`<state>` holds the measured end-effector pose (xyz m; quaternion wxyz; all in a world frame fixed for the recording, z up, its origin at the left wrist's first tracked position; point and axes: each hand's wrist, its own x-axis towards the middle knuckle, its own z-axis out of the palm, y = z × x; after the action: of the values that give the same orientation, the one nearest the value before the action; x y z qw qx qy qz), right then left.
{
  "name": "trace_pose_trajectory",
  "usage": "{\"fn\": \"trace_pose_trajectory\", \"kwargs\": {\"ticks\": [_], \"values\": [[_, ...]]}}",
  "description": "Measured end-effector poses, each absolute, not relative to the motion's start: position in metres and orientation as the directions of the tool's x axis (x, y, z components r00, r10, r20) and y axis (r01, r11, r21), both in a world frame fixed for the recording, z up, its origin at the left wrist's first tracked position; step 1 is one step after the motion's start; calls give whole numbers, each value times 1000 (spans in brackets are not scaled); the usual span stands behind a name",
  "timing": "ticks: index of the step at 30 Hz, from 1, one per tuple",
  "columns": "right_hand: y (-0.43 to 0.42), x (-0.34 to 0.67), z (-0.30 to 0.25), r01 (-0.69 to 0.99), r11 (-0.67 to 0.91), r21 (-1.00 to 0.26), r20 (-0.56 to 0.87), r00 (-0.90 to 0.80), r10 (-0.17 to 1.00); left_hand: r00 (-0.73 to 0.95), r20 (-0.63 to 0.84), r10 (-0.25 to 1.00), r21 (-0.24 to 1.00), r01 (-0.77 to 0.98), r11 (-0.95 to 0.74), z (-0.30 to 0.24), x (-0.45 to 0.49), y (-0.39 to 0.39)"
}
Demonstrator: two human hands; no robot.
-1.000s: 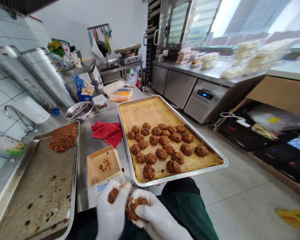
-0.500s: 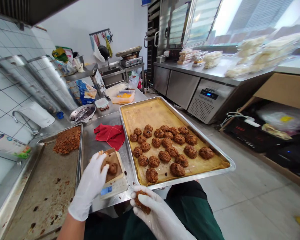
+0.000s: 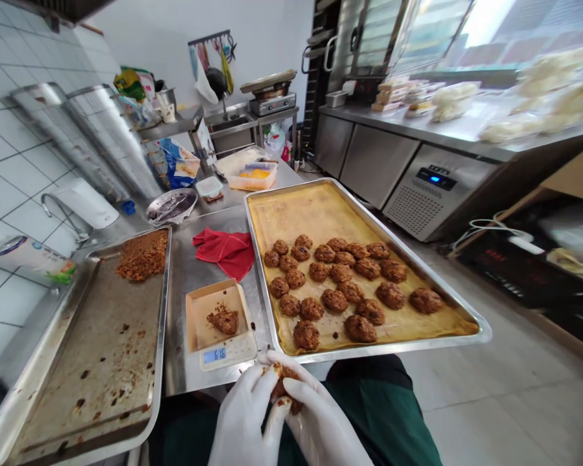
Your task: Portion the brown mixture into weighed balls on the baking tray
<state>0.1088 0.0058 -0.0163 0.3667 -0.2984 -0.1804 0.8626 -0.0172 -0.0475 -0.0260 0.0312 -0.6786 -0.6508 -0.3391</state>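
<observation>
Both my hands wear white gloves and meet at the bottom of the view, below the counter's front edge. My left hand [image 3: 245,421] and my right hand [image 3: 315,421] are closed together around a brown dough lump [image 3: 282,385]. Just ahead stands a small scale [image 3: 221,353] with a lit display, carrying a tan paper tray [image 3: 199,320] that holds a small dough piece [image 3: 223,319]. To the right lies a large metal baking tray [image 3: 383,226] lined with tan paper, with several shaped brown dough rounds [image 3: 342,291] in rows.
A second metal tray [image 3: 102,362] on the left holds a heap of brown mixture [image 3: 143,254] at its far end. A red cloth [image 3: 227,249] lies between the trays. Bowls, plastic containers and bags stand farther back. A steel counter with fridge units runs along the right.
My left hand left a dough piece on the scale's paper tray and came back to my right hand. Both now hold the lump that my right hand held alone.
</observation>
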Motion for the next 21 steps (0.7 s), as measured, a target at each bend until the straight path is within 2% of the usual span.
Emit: {"fn": "trace_pose_trajectory", "kwargs": {"ticks": [5, 8, 13, 15, 18, 21], "values": [[4, 108, -24, -419, -660, -624, -325, -628, 707, -79, 478, 875, 508, 838, -202, -17, -28, -48], [5, 108, -27, -327, -662, -674, -346, -652, 674, -82, 447, 891, 542, 817, -197, -15, -30, -51], [4, 110, -30, -347, -666, -660, -373, -618, 692, -14, 294, 956, 590, 789, -170, -5, -40, -52], [4, 110, -30, -355, -671, -651, -407, -582, 704, -60, 260, 964, 570, 815, -103, 0, -58, -47], [3, 110, -31, -372, -678, -634, -452, -533, 715, -210, 306, 929, 487, 873, 37, 2, -94, -28], [2, 110, -34, -384, -688, -616, -465, -528, 711, -158, 345, 925, 389, 921, 13, -3, -123, -4]]}}
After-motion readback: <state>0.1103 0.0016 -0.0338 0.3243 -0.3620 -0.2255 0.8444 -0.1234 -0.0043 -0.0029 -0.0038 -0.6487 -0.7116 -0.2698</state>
